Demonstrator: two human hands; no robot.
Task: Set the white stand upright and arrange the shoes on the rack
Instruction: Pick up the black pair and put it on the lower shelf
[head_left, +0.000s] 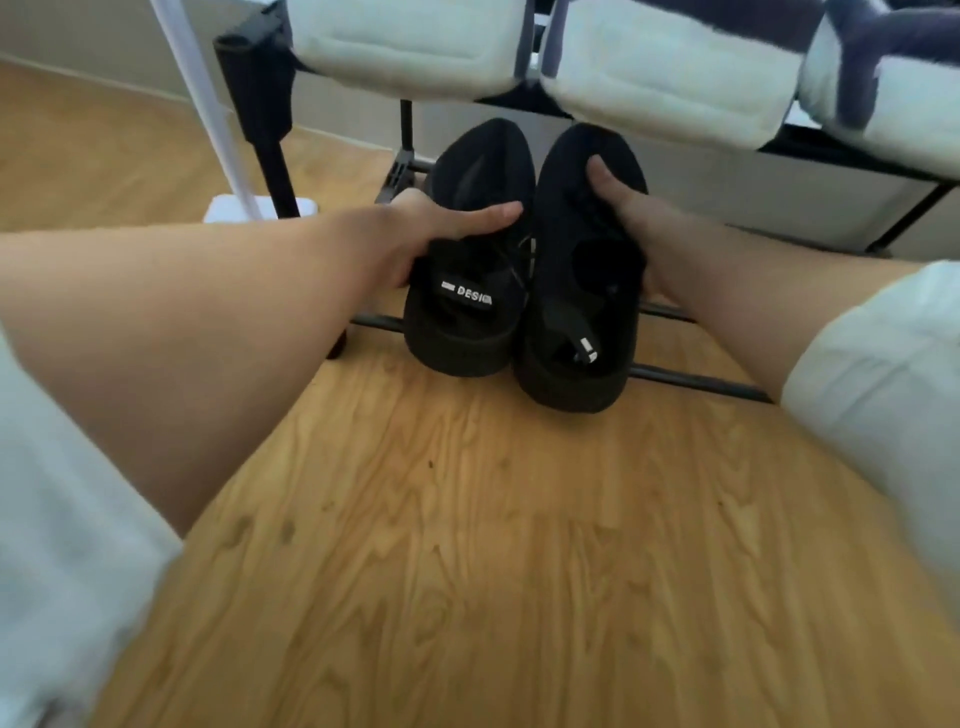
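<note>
Grasping each black shoe (470, 291) (582, 291) by its soft upper, left hand (447, 218) and right hand (628, 208) steady the light, flexible pair.

This looks like a room in a home: a warm wood-grain plank floor (467, 519) runs up to a pale wall with a baseboard (78, 73). A black metal shoe rack (696, 382) holds shoes, with fluffy white slippers (670, 78) above.

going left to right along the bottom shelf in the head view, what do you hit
white stand pole → black rack post → left hand → left black shoe → right black shoe → right hand → bottom rack rail
</note>
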